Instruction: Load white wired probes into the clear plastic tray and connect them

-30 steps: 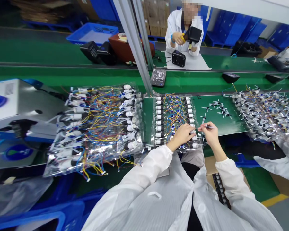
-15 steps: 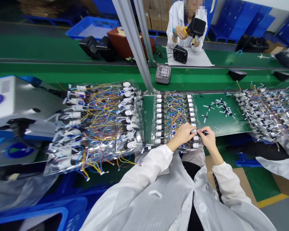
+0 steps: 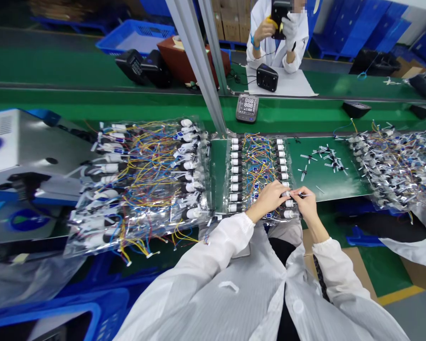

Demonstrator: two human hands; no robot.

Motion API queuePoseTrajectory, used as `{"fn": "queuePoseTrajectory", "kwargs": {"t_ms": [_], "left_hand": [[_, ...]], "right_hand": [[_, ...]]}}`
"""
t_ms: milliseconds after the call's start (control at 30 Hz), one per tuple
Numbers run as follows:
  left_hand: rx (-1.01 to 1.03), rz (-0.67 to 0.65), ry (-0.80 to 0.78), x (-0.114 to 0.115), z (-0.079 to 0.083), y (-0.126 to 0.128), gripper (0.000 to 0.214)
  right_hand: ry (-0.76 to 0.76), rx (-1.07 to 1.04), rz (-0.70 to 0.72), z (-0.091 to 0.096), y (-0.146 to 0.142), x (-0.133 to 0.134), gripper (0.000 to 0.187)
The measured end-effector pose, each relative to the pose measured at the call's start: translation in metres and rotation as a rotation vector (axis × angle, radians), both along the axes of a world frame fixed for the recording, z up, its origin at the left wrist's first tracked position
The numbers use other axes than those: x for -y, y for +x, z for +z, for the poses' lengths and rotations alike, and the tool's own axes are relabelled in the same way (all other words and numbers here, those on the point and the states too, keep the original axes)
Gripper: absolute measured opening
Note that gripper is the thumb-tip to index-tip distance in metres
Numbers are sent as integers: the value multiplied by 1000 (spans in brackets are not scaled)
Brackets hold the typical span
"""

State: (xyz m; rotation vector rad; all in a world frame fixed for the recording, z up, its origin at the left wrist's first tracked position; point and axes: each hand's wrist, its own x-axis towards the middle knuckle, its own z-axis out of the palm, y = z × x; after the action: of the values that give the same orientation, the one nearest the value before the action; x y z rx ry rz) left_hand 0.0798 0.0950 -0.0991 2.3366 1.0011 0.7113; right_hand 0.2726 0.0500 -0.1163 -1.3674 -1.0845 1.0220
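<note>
In the head view my left hand (image 3: 270,196) is closed over the right row of a wired-parts tray, its fingertips on a small white-and-black cylinder (image 3: 286,193). My right hand (image 3: 306,202) meets it there, thumb and finger pinching a thin pale strip (image 3: 304,194) against that cylinder's end. Clear plastic covers the tray (image 3: 246,177), where white cylinders line both sides and yellow, blue and red wires run between them. Part of the right row is hidden beneath my hands. Loose white strips with black middles (image 3: 328,158) lie to the right on the green bench.
Bigger bundles of wired cylinders lie at left (image 3: 156,175) and right (image 3: 394,166). A metal post (image 3: 199,71) rises behind the tray. A display device (image 3: 247,108) sits on the green belt (image 3: 298,111). Across it, a co-worker (image 3: 259,52) holds a black device. A metal-cased machine (image 3: 53,151) stands left.
The display device and another dark unit on the belt have shifted right. The co-worker has raised the black device and turned it. My hands stay at the same cylinder, nearly still.
</note>
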Motion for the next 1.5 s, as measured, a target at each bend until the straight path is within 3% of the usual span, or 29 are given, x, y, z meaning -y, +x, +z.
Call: {"fn": "queuePoseTrajectory", "kwargs": {"t_ms": [333,567,1000,1100,1200,1300,1400,1500], "left_hand": [[-69,-44,35,-2,-1,2,31],[-72,-44,15,-2,7,1,32],[-13,-62,-24,-6,-1,1,31],[-27,-78,-15,-6,-2,1,31],[-24,-67,-19,-5,1,2,38],[-31,21,20,-6,8,5,33],[-146,83,103,-12,15,8,30],[-258,28,157,-22,16,7,39]], "right_hand": [[31,272,43,-3,5,-2,22],[23,139,76,-2,11,-2,23],[-45,228,50,-5,6,-1,29],[-49,318,151,4,16,-5,27],[-63,260,328,15,42,-21,42],[-86,247,163,20,73,-51,41],[-128,516,11,20,93,-86,32],[77,834,130,22,99,-111,20]]}}
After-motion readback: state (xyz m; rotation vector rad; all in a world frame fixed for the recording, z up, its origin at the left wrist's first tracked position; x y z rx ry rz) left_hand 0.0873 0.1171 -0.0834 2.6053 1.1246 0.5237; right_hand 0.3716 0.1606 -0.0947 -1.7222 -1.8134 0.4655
